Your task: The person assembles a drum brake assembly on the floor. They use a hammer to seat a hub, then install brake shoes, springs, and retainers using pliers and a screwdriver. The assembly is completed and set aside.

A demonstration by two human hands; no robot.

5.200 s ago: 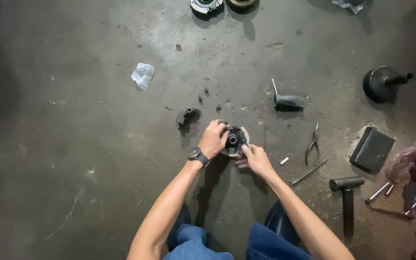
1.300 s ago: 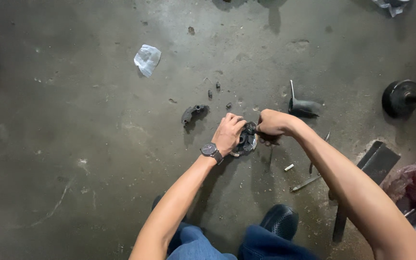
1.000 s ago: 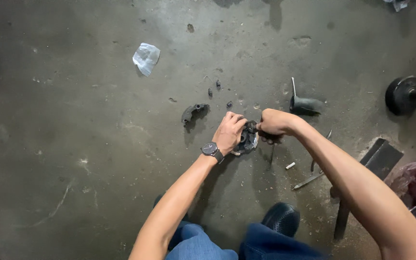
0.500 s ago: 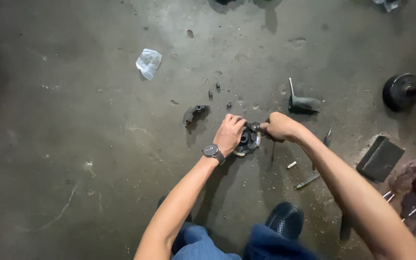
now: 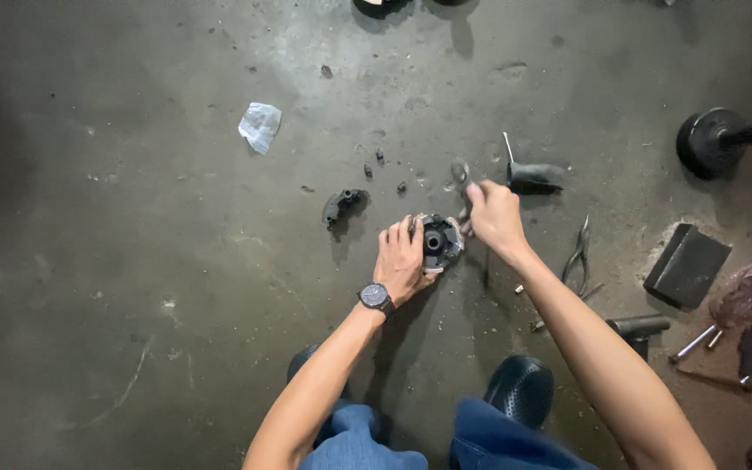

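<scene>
A round dark metal part (image 5: pixel 439 241) with a centre hole lies on the concrete floor in front of me. My left hand (image 5: pixel 402 258), with a watch on its wrist, rests flat against the part's left side and steadies it. My right hand (image 5: pixel 493 215) is just right of the part, lifted a little, and pinches a small grey curved piece (image 5: pixel 460 178) that sticks up from its fingers. A similar dark curved piece (image 5: pixel 342 205) lies on the floor to the left.
Pliers (image 5: pixel 579 253), a black handled tool (image 5: pixel 528 177), a hammer (image 5: pixel 639 327), a dark block (image 5: pixel 686 258) and a round black part with a shaft (image 5: pixel 714 140) lie to the right. Metal rods (image 5: pixel 696 342) sit at the far right, crumpled paper (image 5: pixel 260 125) upper left.
My right hand has come off the round part and risen up and to the right with a small piece in its fingers. The left hand has stayed on the part.
</scene>
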